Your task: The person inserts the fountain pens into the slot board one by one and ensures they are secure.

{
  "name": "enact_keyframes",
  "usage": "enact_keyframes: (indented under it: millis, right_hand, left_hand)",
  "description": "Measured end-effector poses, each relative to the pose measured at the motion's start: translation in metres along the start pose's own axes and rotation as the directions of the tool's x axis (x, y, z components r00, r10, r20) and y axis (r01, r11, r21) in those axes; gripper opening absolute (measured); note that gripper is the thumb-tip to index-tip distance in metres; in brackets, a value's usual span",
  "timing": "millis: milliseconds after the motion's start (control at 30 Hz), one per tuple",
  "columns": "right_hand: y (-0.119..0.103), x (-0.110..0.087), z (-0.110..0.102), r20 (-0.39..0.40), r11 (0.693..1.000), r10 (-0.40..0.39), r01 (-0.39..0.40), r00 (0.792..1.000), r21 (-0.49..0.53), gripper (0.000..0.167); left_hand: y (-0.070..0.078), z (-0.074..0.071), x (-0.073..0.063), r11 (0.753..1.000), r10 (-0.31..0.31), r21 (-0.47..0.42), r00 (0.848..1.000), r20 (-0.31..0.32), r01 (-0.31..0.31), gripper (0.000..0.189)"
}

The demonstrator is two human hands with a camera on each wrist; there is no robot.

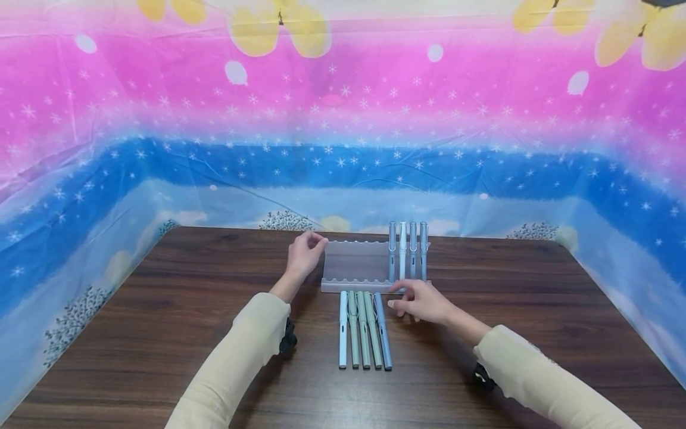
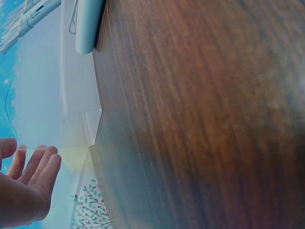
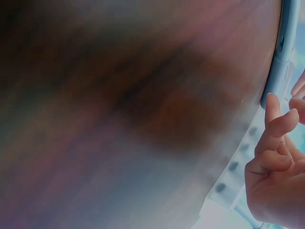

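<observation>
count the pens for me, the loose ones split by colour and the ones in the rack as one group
Loose pale blue pen: 1
Loose green pens: 3
Loose darker blue pen: 1
Pens in the rack: 4
Total: 9 pens

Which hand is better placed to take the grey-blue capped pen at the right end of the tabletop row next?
Likely the right hand: it is empty and close beside that grey-blue capped pen. The left hand is at the translucent plastic rack's left edge, farther away.
</observation>
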State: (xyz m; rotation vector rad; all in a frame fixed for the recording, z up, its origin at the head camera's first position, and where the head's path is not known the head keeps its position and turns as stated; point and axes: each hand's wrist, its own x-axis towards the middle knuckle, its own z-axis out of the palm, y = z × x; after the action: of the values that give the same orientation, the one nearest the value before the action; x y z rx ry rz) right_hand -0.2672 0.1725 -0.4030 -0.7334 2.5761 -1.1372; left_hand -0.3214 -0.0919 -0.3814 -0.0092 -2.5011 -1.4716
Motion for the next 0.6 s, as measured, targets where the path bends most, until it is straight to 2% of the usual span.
enact_keyframes:
  millis: [133, 267, 600]
  right_hand:
    - [-0.002, 0.001, 0.005, 0.011, 1.0, -0.023, 0.023, 1.0, 0.019, 0.034]
    - [-0.006, 0.002, 0.009, 0.002, 1.0, -0.014, 0.014, 1.0, 0.012, 0.037]
    - [-0.016, 0.003, 0.018, -0.072, 0.995, 0.056, -0.062, 0.996, -0.074, 0.041]
  left_hand:
    - [0.0, 0.0, 0.0, 1.0, 0.0, -0.001, 1.0, -0.001, 0.0, 0.021]
    - [0.0, 0.0, 0.0, 1.0, -0.003, -0.002, 1.0, -0.002, 0.003, 0.02]
    - [0.001, 0.0, -0.001, 1.0, -0.005, -0.002, 1.0, 0.003, 0.005, 0.022]
